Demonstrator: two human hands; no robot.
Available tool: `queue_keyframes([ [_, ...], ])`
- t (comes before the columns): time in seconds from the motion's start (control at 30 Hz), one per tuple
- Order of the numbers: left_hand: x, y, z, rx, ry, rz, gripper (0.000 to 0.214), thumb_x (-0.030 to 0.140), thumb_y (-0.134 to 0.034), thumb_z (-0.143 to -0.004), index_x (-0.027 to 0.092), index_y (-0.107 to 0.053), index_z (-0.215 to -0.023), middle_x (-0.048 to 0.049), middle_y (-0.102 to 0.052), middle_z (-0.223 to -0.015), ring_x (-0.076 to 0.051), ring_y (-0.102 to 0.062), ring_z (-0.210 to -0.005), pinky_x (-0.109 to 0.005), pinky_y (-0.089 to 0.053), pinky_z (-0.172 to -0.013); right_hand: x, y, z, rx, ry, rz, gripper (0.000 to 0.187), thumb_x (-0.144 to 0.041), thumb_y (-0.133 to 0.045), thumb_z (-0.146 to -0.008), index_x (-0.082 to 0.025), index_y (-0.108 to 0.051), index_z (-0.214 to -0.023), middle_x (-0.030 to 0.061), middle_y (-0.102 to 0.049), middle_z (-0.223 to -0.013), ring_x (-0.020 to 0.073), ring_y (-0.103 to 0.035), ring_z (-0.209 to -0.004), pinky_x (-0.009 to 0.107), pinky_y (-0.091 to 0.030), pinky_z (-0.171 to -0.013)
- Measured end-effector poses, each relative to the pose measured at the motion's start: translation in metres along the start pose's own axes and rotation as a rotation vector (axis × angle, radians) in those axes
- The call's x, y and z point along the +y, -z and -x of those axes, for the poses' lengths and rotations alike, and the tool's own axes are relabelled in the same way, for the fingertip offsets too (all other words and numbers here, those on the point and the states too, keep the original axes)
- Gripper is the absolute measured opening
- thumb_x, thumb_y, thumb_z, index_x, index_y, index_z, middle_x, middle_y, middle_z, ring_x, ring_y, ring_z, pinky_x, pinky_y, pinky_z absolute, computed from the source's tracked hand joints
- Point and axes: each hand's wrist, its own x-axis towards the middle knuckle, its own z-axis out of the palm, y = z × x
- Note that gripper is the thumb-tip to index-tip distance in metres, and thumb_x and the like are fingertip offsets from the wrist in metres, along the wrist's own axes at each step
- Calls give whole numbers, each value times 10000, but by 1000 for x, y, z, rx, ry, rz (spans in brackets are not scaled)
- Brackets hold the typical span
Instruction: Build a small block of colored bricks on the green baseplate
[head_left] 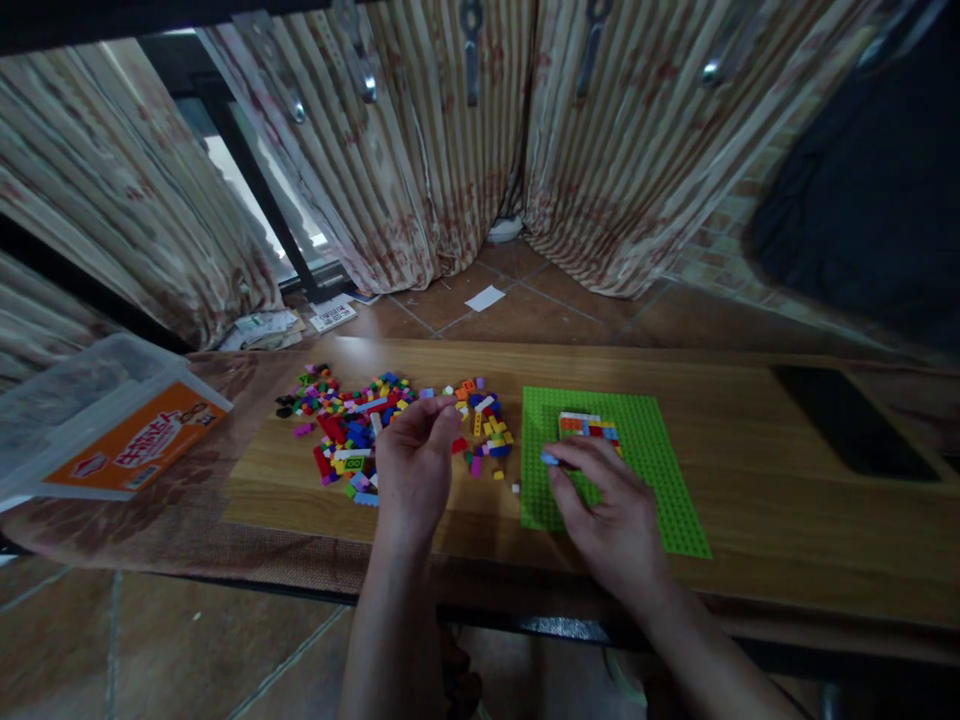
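Note:
My right hand (611, 505) pinches a small light blue toy brick (550, 459) between thumb and fingertips, above the left part of a green studded baseplate (679, 510). Just beyond those fingers, a low structure of white, orange, blue, red and yellow bricks (589, 428) sits on the plate, partly hidden by the hand. My left hand (415, 455) is closed, thumb against the fingers, over a spread of loose toy bricks (346, 430). Whether anything is in its fingertips cannot be made out. A small white brick (515, 489) lies beside the plate's left edge.
A clear plastic tub (97, 400) with an orange label lies tilted at the table's left end. A dark flat rectangular object (851, 420) rests at the right on the wooden tabletop (765, 500). Striped curtains (420, 150) hang beyond the table's far edge.

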Motion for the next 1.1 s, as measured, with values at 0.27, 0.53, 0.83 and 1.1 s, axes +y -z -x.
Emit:
queue_keyframes([
  [0.27, -3, -5, -1, -32, -3, -21, 131, 230, -699, -727, 131, -714, -812, -11, -686, -712, -104, -584, -644, -202, -438, -631, 42, 47, 1, 131, -266, -52, 190, -363, -625, -837, -230, -691, -955, 48, -667, -963, 185, -650, -848, 337, -543, -756],
  [0.53, -3, -6, 0, -31, -7, -92, 143, 218, -675, -737, 123, -712, -838, -6, -674, -708, -100, -556, -639, -203, -421, -621, 10, 16, 15, -168, -89, -25, 161, -254, -549, -891, -245, -670, -996, 40, -679, -1002, 174, -645, -922, 324, -525, -823],
  [0.83, 0, 2, -1, 10, -14, -46, 97, 204, -674, -740, 152, -723, -806, 4, -656, -667, -113, -572, -655, -208, -439, -628, 6, -22, 18, -300, 8, 143, 183, -222, -506, -908, -216, -646, -1026, 56, -682, -997, 198, -640, -913, 337, -524, -792],
  [1.1, 10, 23, -7, 303, -72, 318, 153, 240, -713, -723, 148, -710, -846, 10, -651, -736, -56, -547, -609, -166, -433, -590, 18, -45, 9, -228, 79, 195, 200, -273, -520, -914, -203, -653, -1046, 65, -693, -1009, 210, -647, -932, 355, -521, -827],
])
